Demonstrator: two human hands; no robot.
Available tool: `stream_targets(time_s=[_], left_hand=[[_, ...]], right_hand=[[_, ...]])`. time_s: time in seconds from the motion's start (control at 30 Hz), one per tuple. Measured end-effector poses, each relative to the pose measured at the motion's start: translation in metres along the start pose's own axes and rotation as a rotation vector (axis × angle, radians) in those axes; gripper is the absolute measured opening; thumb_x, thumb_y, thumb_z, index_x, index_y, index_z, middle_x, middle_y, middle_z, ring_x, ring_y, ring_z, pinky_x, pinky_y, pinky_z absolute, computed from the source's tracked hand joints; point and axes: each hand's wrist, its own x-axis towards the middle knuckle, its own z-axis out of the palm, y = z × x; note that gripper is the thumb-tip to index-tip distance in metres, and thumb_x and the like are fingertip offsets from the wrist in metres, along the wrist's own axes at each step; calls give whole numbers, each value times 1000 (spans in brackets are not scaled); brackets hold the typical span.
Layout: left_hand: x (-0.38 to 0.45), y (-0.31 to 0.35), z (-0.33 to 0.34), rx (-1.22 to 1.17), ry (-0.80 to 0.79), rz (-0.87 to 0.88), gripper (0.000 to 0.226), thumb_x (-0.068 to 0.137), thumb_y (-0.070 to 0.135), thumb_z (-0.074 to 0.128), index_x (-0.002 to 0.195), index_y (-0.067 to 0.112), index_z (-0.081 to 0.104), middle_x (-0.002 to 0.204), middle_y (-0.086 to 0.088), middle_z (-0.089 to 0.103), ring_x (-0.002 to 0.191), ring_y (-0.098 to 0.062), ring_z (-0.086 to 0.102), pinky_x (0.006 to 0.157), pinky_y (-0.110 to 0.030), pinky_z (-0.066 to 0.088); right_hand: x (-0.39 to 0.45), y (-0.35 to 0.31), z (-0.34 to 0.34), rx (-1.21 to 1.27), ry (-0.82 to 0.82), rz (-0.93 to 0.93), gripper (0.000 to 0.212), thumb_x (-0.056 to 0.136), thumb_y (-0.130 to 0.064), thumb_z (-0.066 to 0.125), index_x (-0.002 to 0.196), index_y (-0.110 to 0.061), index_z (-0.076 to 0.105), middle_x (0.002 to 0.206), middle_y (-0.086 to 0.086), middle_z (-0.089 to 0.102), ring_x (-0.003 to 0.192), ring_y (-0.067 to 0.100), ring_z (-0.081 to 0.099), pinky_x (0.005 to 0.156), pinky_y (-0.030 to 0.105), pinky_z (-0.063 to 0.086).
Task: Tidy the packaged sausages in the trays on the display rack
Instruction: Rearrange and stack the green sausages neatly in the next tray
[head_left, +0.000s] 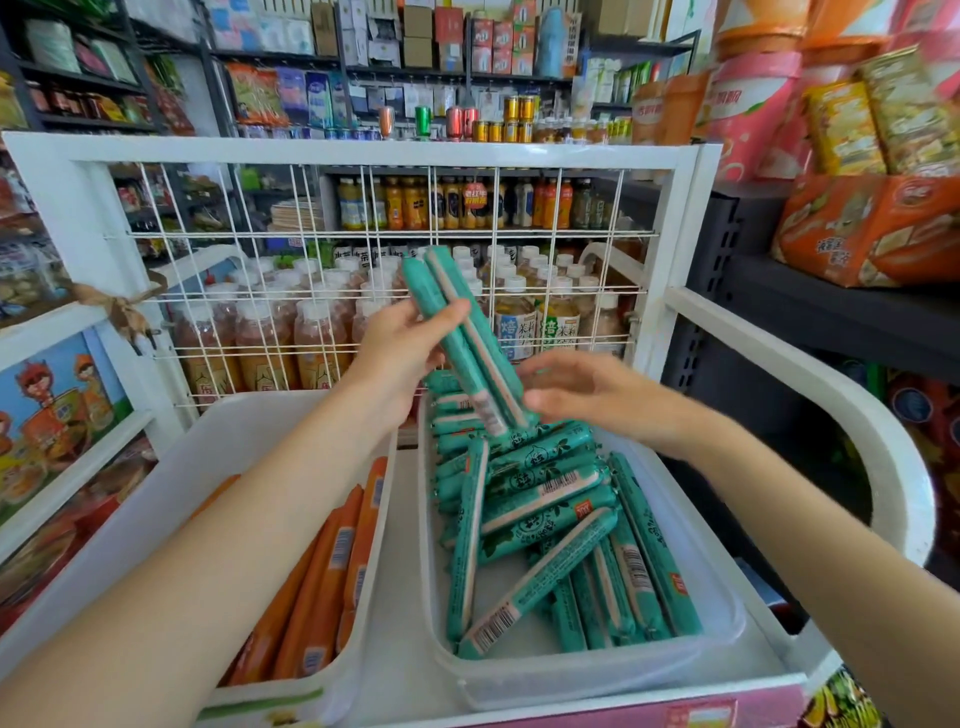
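Observation:
Two green packaged sausages (457, 322) stand tilted above the right tray, gripped together in my left hand (402, 358). My right hand (582, 389) hovers just right of their lower ends, fingers loosely spread, touching or nearly touching them. Below, the clear right tray (722, 618) holds several green sausages (545, 514) lying crossed and jumbled. The white left tray (223, 457) holds several orange sausages (332, 571) lying lengthwise, partly hidden by my left forearm.
The trays sit on a white display rack (696, 218) with a wire grid back panel (363, 260). Drink bottles (519, 312) stand behind the grid. Dark shelving with snack packs (872, 228) rises at the right, close to my right arm.

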Motion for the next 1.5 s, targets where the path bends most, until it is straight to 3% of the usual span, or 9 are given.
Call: stream_targets(time_s=[0.1,0.23,0.4,0.57,0.67,0.8,0.93,1.3,1.5], left_hand=[[4,2,3,-160,46,-85,3,86,11,60,89,11,61,94,-3,64,95,-17,61,90,-29,50],[6,-3,6,-318,89,-118,12,85,12,61,96,10,61,94,-3,64,95,-15,61,90,-27,50],[-8,-24,20,-116,-105,-143,27,81,5,63,106,10,54,93,-4,66,82,-16,65,77,-27,54],[2,-13,6,-267,46,-225,22,81,5,64,103,9,58,91,-2,66,81,-11,60,68,-19,48],[4,-8,1,-262,31,-231,30,80,5,64,109,9,57,96,-3,67,90,-12,61,80,-21,51],[0,-3,2,-193,17,-191,32,80,5,65,110,10,57,99,-4,67,94,-15,62,88,-26,48],[-7,-1,5,-98,-29,-128,23,81,6,65,101,14,58,93,0,68,89,-13,64,81,-24,51],[-16,5,11,-17,-72,-79,20,80,6,65,95,18,58,90,4,68,89,-12,64,86,-28,50],[-16,3,9,-25,-68,-105,24,79,6,66,100,15,58,99,-1,67,88,-12,65,78,-24,51]], right_hand=[[4,5,23,129,-29,27,33,93,-20,49,125,-13,49,118,4,61,104,16,62,88,29,53],[8,4,29,473,43,53,21,93,-9,47,113,-5,52,85,8,61,66,14,62,60,20,54],[14,0,30,425,126,42,6,89,-5,55,91,-2,60,75,9,61,55,10,58,52,16,48],[10,-6,16,337,285,-23,23,77,-2,68,93,-17,62,82,-2,72,73,12,69,75,20,55],[5,-8,11,235,275,-91,28,76,-1,69,99,-16,62,95,2,71,86,13,69,84,23,53],[3,-12,11,216,310,-158,25,71,-7,71,93,-15,63,87,1,71,81,10,69,81,20,53],[2,-11,12,193,336,-178,32,61,-22,72,91,-16,63,88,7,71,82,16,69,84,26,54],[-2,-8,10,101,321,-298,27,71,-3,70,94,-11,59,88,6,70,81,14,69,80,25,55],[-3,-6,10,111,296,-323,21,73,-9,64,93,-12,60,85,-4,72,79,12,70,76,24,56]])
